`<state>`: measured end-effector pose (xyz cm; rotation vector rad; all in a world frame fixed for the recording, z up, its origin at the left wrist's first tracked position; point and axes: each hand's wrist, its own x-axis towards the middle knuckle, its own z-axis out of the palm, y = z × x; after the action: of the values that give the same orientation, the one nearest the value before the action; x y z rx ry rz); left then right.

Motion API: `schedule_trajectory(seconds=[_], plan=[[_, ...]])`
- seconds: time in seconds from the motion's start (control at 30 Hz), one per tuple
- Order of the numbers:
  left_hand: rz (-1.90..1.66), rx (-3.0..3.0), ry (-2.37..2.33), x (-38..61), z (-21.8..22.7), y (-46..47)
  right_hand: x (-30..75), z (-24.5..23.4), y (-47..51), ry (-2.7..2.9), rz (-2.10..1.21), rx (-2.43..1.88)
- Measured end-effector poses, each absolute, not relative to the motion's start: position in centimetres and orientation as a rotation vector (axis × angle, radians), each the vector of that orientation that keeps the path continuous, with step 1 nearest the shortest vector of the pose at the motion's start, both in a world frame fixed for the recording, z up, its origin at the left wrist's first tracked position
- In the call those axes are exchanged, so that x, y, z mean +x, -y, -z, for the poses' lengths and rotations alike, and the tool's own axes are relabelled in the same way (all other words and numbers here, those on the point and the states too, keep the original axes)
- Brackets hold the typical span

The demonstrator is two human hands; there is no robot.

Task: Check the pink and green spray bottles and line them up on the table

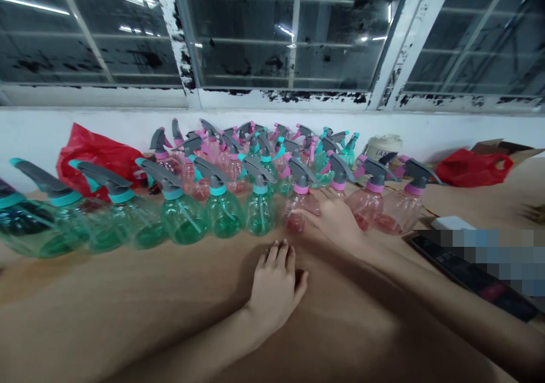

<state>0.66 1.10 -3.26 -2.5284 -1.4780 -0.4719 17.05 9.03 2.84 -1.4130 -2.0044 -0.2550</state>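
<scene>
My left hand (275, 286) rests palm down on the brown tabletop, fingers stretched out, holding nothing. Farther forward, my right hand (338, 218) is at a pink spray bottle (298, 202) with a grey trigger head. Its thumb lies across the bottle's front and its fingers reach around the right side, partly hidden. That bottle stands upright in a front row. To its left are several green spray bottles, the nearest being a green one (260, 213) with a turquoise collar. Right of my hand stand more pink bottles, among them one pink spray bottle (400, 208) at the row's end.
Behind the row is a cluster of more pink and green spray bottles (234, 170). A red plastic bag (97, 156) lies at left, another red bag (472, 167) beside a cardboard box at right. A white tub (384, 144) stands by the wall. A phone (472, 278) lies at right.
</scene>
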Motion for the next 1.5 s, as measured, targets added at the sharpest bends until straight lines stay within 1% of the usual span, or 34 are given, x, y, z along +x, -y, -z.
schedule_trajectory(seconds=[0.37,0.57,0.8,0.93,1.07,1.27,1.5], plan=[[0.470,-2.559,1.434,0.5,3.1,-1.3,17.0,-3.5,-8.9,2.019,0.202,-1.400],[0.490,-2.557,1.413,0.4,3.1,-1.3,20.6,-4.6,-6.3,1.901,0.134,-1.340],[0.523,-2.545,1.392,0.3,2.9,-1.4,24.5,-4.1,-5.7,1.779,0.367,-1.661],[0.540,-2.532,1.367,0.2,2.9,-1.5,23.0,-4.5,-6.6,1.746,0.380,-1.873],[0.537,-2.546,1.353,0.0,2.9,-1.6,21.6,-4.8,-7.9,1.799,0.379,-1.963],[0.589,-2.680,1.348,-0.2,2.5,-1.5,22.1,-4.8,-8.1,1.868,0.357,-1.941],[0.795,-2.803,1.458,1.4,1.3,-1.1,23.5,-5.1,-3.4,2.003,0.231,-1.824]])
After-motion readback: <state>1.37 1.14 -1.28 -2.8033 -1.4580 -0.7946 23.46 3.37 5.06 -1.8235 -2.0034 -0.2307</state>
